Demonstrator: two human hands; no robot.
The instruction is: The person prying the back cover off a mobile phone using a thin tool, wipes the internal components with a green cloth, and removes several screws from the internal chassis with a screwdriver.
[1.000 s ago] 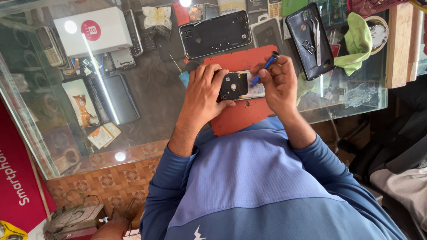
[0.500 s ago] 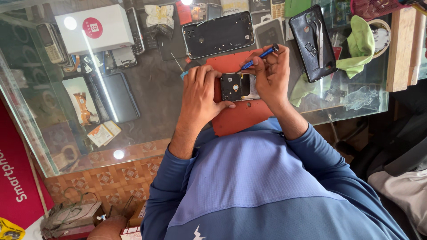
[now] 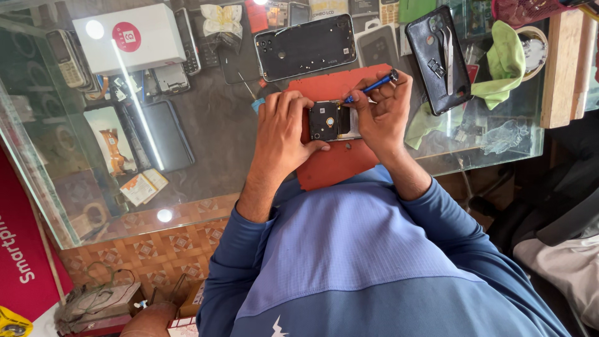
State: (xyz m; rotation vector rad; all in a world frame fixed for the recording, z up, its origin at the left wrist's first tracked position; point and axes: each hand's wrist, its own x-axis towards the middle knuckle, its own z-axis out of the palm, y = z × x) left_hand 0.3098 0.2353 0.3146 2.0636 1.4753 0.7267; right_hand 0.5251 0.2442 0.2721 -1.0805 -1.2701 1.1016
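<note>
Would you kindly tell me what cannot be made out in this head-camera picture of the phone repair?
- Head view: the screwdriver tip's contact point is too small to see.
- The opened phone is partly hidden by the left hand and right hand.
- The green cloth lies partly behind the black phone case.

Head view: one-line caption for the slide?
Over a red mat, left hand steadies an opened phone while right hand works it with a blue screwdriver.

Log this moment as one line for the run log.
left hand: holds opened phone | right hand: blue screwdriver, tip at phone | under: red mat on glass counter
</note>
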